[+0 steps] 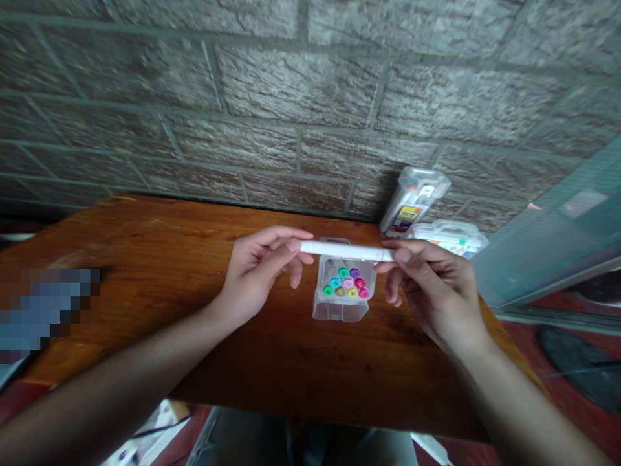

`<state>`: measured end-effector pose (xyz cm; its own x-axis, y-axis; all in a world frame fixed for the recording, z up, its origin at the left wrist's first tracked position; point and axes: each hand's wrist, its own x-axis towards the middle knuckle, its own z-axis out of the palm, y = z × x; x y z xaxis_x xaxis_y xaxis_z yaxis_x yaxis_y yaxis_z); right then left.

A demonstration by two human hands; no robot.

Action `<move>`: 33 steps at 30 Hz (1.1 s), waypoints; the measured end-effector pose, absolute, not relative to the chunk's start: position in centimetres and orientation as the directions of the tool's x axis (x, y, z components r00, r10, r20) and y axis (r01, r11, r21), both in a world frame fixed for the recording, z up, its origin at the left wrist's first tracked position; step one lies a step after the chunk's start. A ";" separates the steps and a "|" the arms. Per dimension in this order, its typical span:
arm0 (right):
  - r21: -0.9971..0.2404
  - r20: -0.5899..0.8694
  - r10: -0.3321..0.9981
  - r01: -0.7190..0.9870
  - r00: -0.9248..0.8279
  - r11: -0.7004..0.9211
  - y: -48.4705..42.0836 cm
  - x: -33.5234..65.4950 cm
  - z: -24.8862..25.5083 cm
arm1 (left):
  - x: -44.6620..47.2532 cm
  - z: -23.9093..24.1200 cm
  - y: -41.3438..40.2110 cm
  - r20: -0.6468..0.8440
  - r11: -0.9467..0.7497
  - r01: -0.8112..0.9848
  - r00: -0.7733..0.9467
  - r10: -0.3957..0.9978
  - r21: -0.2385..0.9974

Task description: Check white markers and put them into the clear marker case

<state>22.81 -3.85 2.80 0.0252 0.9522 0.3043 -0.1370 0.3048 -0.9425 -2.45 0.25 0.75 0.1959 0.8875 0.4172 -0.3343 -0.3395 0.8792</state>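
Note:
A white marker is held level between my two hands above the table. My left hand pinches its left end between thumb and fingers. At its right end, my right hand grips it the same way. Just below the marker, a clear plastic case lies on the table with its lid open toward me. Several markers sit in the case, their coloured round ends facing me in green, purple, pink, yellow and brown. The held marker and my fingers cover part of the far end of the case.
Behind my right hand, a tall clear case leans near the stone wall, with another clear case beside it. The wooden table spans the view. A glass panel stands on the right. A blurred-out object lies at left.

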 end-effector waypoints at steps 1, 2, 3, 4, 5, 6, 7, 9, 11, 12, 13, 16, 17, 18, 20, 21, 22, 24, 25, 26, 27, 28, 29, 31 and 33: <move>-0.941 0.307 0.952 -0.143 0.023 0.307 -3.9 22.8 2.8 | -2.4 0.8 0.2 0.413 -0.332 -0.347 0.195 0.889 0.877; -0.939 0.308 0.951 -0.151 0.022 0.307 -3.9 22.8 2.9 | -2.4 0.9 0.2 0.406 -0.320 -0.358 0.194 0.893 0.877; -0.938 0.307 0.951 -0.160 0.020 0.306 -3.9 22.8 2.9 | -2.4 1.0 0.2 0.397 -0.309 -0.369 0.192 0.898 0.877; -0.938 0.305 0.952 -0.167 0.018 0.303 -3.9 22.8 2.9 | -2.3 1.0 0.2 0.388 -0.297 -0.379 0.189 0.902 0.876; -0.938 0.303 0.953 -0.174 0.015 0.301 -3.9 22.8 3.0 | -2.3 1.1 0.2 0.382 -0.288 -0.389 0.188 0.905 0.875; -0.937 0.302 0.953 -0.182 0.014 0.299 -3.9 22.8 3.0 | -2.3 1.1 0.2 0.379 -0.282 -0.399 0.188 0.906 0.872; -0.935 0.301 0.954 -0.190 0.013 0.298 -3.9 22.8 3.1 | -2.2 1.1 0.2 0.379 -0.278 -0.409 0.188 0.906 0.869; -0.934 0.295 0.955 -0.209 0.011 0.291 -4.0 22.8 3.2 | -2.2 1.1 0.3 0.377 -0.268 -0.429 0.191 0.906 0.863; -0.932 0.290 0.957 -0.224 0.010 0.285 -4.0 22.7 3.3 | -2.3 1.1 0.4 0.373 -0.254 -0.447 0.199 0.906 0.858; -0.931 0.291 0.957 -0.228 0.007 0.285 -4.0 22.7 3.4 | -2.3 1.1 0.4 0.372 -0.249 -0.454 0.203 0.906 0.855; -0.929 0.293 0.956 -0.233 0.003 0.286 -4.0 22.7 3.4 | -2.3 1.0 0.4 0.374 -0.248 -0.460 0.207 0.904 0.853; -0.920 0.308 0.951 -0.260 -0.017 0.293 -3.9 22.8 3.4 | -2.3 1.0 0.4 0.384 -0.248 -0.476 0.213 0.898 0.844; -0.918 0.308 0.951 -0.268 -0.022 0.292 -3.9 22.8 3.4 | -2.3 1.0 0.4 0.385 -0.246 -0.480 0.216 0.897 0.842; -0.918 0.307 0.951 -0.273 -0.026 0.289 -3.9 22.8 3.4 | -2.3 1.0 0.4 0.385 -0.242 -0.484 0.221 0.896 0.841; -0.917 0.307 0.951 -0.278 -0.030 0.287 -3.9 22.8 3.4 | -2.3 1.1 0.4 0.387 -0.237 -0.492 0.226 0.894 0.837; -0.916 0.308 0.951 -0.281 -0.032 0.288 -3.9 22.9 3.4 | -2.4 1.1 0.3 0.387 -0.237 -0.496 0.225 0.894 0.836; -0.915 0.310 0.950 -0.284 -0.034 0.288 -3.9 22.9 3.4 | -2.4 1.1 0.3 0.387 -0.237 -0.498 0.222 0.895 0.834; -0.915 0.310 0.950 -0.284 -0.036 0.287 -3.9 22.9 3.4 | -2.4 1.2 0.3 0.384 -0.234 -0.500 0.220 0.897 0.834; -0.916 0.308 0.951 -0.281 -0.033 0.287 -4.0 22.9 3.3 | -2.4 1.2 0.3 0.383 -0.232 -0.501 0.222 0.897 0.834; -0.917 0.307 0.951 -0.277 -0.031 0.287 -4.0 23.0 3.3 | -2.4 1.2 0.3 0.384 -0.231 -0.502 0.226 0.895 0.834; -0.918 0.308 0.951 -0.273 -0.030 0.288 -4.0 23.0 3.3 | -2.5 1.2 0.3 0.387 -0.232 -0.503 0.228 0.893 0.832; -0.918 0.309 0.951 -0.271 -0.029 0.290 -4.0 23.0 3.3 | -2.5 1.2 0.3 0.390 -0.233 -0.506 0.229 0.892 0.831; -0.918 0.310 0.950 -0.270 -0.029 0.291 -4.1 23.1 3.3 | -2.5 1.2 0.3 0.392 -0.234 -0.508 0.229 0.891 0.829; -0.918 0.308 0.951 -0.272 -0.030 0.289 -4.1 23.1 3.2 | -2.6 1.1 0.3 0.395 -0.234 -0.510 0.234 0.889 0.828; -0.919 0.303 0.953 -0.271 -0.025 0.285 -4.1 23.1 3.2 | -2.6 1.0 0.4 0.400 -0.233 -0.511 0.244 0.883 0.827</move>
